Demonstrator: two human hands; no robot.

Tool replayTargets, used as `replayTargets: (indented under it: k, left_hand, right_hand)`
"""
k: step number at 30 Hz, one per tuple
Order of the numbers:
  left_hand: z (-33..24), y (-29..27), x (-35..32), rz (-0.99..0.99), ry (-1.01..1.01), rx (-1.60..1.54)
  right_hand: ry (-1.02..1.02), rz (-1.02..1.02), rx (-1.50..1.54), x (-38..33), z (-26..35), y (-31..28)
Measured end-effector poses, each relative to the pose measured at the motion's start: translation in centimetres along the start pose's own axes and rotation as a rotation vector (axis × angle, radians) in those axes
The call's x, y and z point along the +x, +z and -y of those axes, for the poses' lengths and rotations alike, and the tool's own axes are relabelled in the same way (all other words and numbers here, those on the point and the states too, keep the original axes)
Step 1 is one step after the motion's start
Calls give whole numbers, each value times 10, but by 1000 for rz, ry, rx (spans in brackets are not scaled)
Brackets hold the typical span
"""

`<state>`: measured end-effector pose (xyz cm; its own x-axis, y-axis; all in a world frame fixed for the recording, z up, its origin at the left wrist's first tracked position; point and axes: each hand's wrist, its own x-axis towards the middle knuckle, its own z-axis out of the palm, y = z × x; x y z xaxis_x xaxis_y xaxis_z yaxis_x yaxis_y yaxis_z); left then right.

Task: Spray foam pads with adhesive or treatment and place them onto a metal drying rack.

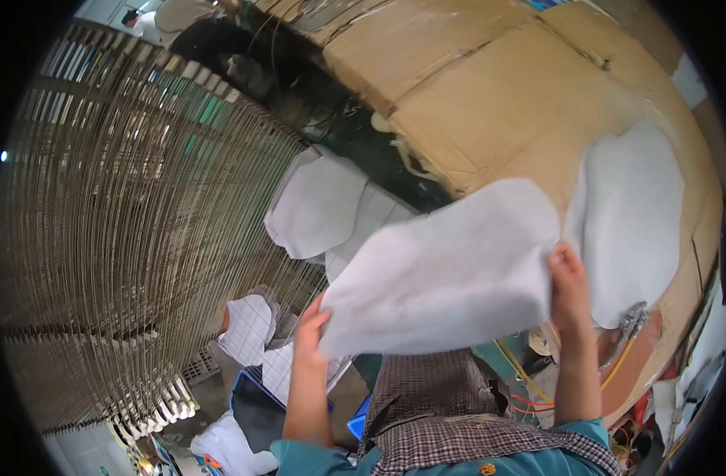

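Observation:
A white, rounded piece of soft sheet material (442, 270) is stretched between my hands in front of my body. My left hand (311, 325) pinches its lower left end. At the right end, my right hand (568, 282) grips the edge with curled fingers. Beyond its right side, similar white pieces (629, 222) lie on the cardboard-covered table (490, 103). Another stack of white pieces (319, 202) rests to the left, beside the wire racks. What lies beneath the held piece is hidden.
Tall racks of thin metal wires (140, 198) fill the left side. An air gun (634, 317) with a yellow hose lies at the table's near right edge. Blue bins (240, 393) and more white pieces (248, 329) are low on the left. Another person (144, 25) is far off at upper left.

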<state>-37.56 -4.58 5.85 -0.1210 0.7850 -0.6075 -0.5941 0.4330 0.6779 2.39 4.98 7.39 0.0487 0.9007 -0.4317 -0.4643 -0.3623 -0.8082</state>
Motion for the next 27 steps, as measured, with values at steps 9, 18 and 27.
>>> replayTargets:
  k: [9, 18, 27]
  left_hand:
    - [76, -171, -12, -145, -90, -248]
    - [6, -128, 179, -153, -23, -138]
    - [61, -226, 228, -76, -133, 156]
  right_hand:
    - [477, 95, 60, 63, -160, 97]
    - [289, 91, -103, 172, -166, 116]
    - [441, -63, -239, 180, -299, 64]
